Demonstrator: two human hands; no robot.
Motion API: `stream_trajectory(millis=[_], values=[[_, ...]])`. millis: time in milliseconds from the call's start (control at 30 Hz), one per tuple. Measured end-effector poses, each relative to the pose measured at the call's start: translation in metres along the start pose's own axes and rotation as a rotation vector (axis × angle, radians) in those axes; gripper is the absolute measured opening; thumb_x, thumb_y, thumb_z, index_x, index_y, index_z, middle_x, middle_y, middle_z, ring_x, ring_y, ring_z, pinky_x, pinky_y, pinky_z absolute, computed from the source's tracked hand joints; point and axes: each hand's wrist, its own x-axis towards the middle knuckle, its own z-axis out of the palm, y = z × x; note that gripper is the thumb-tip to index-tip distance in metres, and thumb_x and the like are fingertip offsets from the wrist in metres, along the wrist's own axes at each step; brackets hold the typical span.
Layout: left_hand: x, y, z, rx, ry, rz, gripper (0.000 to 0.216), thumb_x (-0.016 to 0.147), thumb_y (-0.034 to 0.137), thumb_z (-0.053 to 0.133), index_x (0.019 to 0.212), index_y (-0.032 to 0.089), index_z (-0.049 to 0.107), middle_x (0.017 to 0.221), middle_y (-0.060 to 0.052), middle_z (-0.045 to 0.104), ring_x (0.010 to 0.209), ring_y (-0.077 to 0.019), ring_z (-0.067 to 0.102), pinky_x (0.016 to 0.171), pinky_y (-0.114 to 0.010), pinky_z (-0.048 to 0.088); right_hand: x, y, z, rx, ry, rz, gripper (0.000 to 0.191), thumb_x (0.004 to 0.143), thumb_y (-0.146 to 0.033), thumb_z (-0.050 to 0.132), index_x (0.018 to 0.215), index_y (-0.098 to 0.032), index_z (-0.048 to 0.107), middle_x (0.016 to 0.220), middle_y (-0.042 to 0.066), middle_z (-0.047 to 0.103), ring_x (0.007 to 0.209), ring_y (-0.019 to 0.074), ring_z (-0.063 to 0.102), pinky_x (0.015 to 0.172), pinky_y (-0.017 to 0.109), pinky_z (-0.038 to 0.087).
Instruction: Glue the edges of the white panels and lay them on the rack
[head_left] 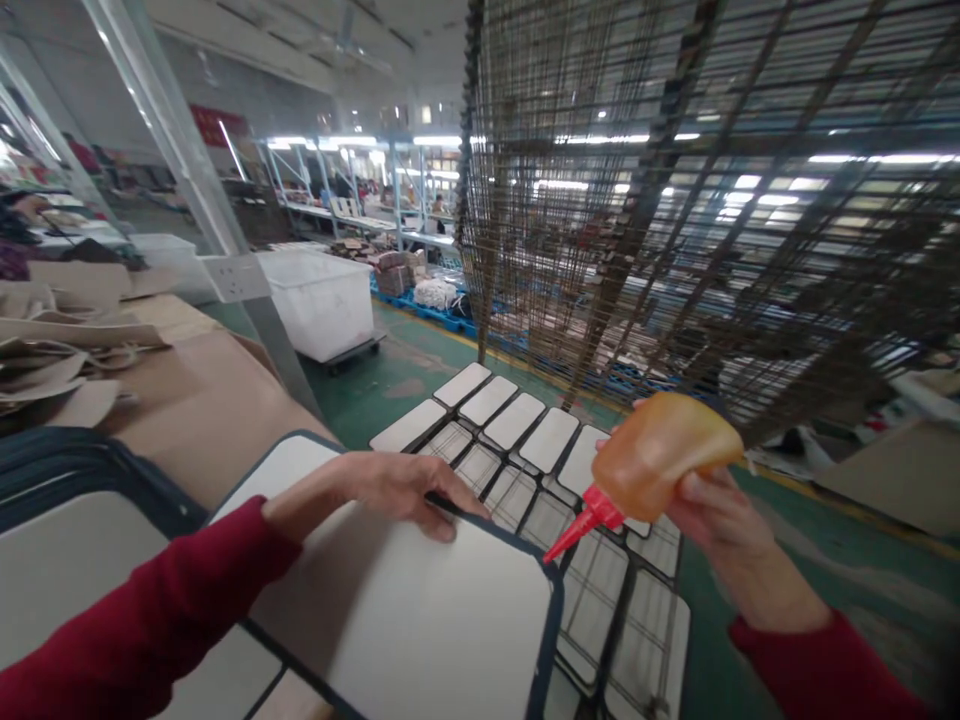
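My left hand point(409, 490) grips the far edge of a white panel with a dark blue border point(442, 610), thumb on top and fingers over the rim. In my right hand point(720, 510) is a squeeze bottle point(660, 450) of amber liquid, tilted down to the left. Its red nozzle point(581, 525) meets the dark border near the panel's far right corner. More panels of the same kind point(75, 560) lie stacked at the left, under and beside the held one.
A wire rack point(517, 490) holds rows of white panels beyond my hands, with raised mesh shelves point(585, 200) above. Brown table point(217, 385) and cut pieces point(60, 370) are at left. Past a metal post point(187, 130) stands a white wheeled bin point(319, 300).
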Motion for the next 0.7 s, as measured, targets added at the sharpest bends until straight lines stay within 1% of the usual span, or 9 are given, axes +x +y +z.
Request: stream_trajectory(millis=[67,133,233,367,533,700], values=[[-0.001,0.002,-0.004,-0.013,-0.029,-0.016,0.048,0.085,0.035,0.061,0.128,0.012,0.059,0.127,-0.008,0.062,0.117,-0.0224,0.055,0.104,-0.027,0.036,0.004,-0.001,0.006,0.014,-0.033,0.018,0.059,0.049,-0.050,0.087,0.101,-0.034,0.066,0.083,0.000,0.071,0.082,0.0280,0.068,0.086,0.047,0.052],[-0.001,0.004,-0.007,-0.045,-0.057,-0.014,0.050,0.083,0.036,0.063,0.128,0.013,0.059,0.127,-0.007,0.061,0.118,-0.0233,0.055,0.105,-0.028,0.036,0.007,-0.003,0.012,0.026,-0.036,0.026,0.061,0.046,-0.049,0.088,0.101,-0.033,0.066,0.083,0.001,0.071,0.082,0.0289,0.068,0.086,0.048,0.052],[0.000,0.007,-0.010,-0.078,-0.075,-0.012,0.053,0.080,0.036,0.067,0.128,0.014,0.059,0.124,-0.005,0.064,0.118,-0.0246,0.055,0.104,-0.029,0.037,0.011,-0.007,0.021,0.048,-0.007,0.044,0.070,0.038,-0.047,0.090,0.101,-0.031,0.065,0.084,0.002,0.070,0.082,0.0301,0.068,0.084,0.049,0.052],[0.003,0.009,-0.013,-0.084,-0.082,-0.035,0.050,0.081,0.036,0.066,0.126,0.015,0.061,0.119,-0.004,0.066,0.115,-0.0241,0.057,0.102,-0.028,0.040,0.013,-0.015,0.032,0.092,0.044,0.079,0.075,0.029,-0.040,0.091,0.099,-0.029,0.066,0.076,0.001,0.069,0.082,0.0325,0.068,0.079,0.049,0.053],[0.006,0.010,-0.013,-0.092,-0.098,-0.031,0.051,0.079,0.035,0.068,0.125,0.015,0.061,0.123,-0.003,0.064,0.115,-0.0242,0.057,0.102,-0.028,0.040,0.010,-0.018,0.028,0.127,0.048,0.111,0.077,0.025,-0.036,0.092,0.096,-0.027,0.065,0.076,0.003,0.069,0.085,0.0336,0.067,0.078,0.050,0.053],[0.009,0.013,-0.011,-0.075,-0.099,-0.039,0.052,0.076,0.037,0.071,0.123,0.016,0.063,0.119,-0.004,0.066,0.114,-0.0250,0.058,0.101,-0.029,0.041,0.010,-0.012,0.019,0.152,-0.007,0.089,0.071,0.030,-0.035,0.090,0.096,-0.027,0.064,0.082,0.003,0.069,0.087,0.0316,0.067,0.078,0.048,0.053]])
